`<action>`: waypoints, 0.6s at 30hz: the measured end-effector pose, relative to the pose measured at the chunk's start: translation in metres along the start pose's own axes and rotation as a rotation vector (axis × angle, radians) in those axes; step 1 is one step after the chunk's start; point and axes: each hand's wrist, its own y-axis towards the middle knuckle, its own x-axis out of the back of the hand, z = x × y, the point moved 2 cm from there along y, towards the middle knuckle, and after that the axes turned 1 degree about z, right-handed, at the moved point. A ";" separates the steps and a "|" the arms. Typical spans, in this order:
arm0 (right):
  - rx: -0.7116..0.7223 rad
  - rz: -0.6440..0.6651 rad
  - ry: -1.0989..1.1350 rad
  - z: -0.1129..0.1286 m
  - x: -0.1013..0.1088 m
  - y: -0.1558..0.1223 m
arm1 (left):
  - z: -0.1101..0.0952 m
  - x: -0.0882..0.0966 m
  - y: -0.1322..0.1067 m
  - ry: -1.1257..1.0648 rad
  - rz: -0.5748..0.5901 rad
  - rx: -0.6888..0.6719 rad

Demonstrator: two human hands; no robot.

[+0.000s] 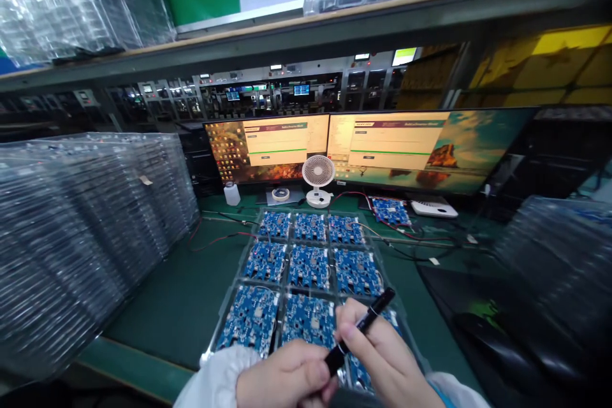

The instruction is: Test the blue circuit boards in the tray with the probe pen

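Note:
Between both hands is a black marker pen, slanting up to the right over the near end of a clear plastic tray. My left hand is closed around its lower end. The fingers of my right hand pinch the pen higher up, and its upper tip sticks out past them. Blue circuit boards sit in rows in the tray's compartments beneath. My hands partly cover the boards in the nearest row at the right.
Tall stacks of clear trays stand at left, with more trays at right. Behind are two monitors, a small white fan, a white bottle, tape and a wired board. A black mouse lies right.

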 end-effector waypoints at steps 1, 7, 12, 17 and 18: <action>0.000 -0.032 0.053 0.000 0.005 0.003 | 0.000 0.003 -0.003 0.006 0.020 0.018; 0.050 -0.459 0.266 0.006 0.053 0.022 | -0.002 0.056 -0.018 0.215 -0.312 -0.066; -0.038 -0.380 0.066 -0.015 0.045 0.026 | -0.013 0.092 -0.020 0.764 -0.758 -0.054; -0.091 -0.255 -0.004 -0.019 0.025 0.022 | -0.012 0.074 -0.012 0.843 -0.749 -0.075; -0.100 -0.239 -0.005 -0.017 0.023 0.021 | -0.012 0.068 -0.010 0.862 -0.746 -0.079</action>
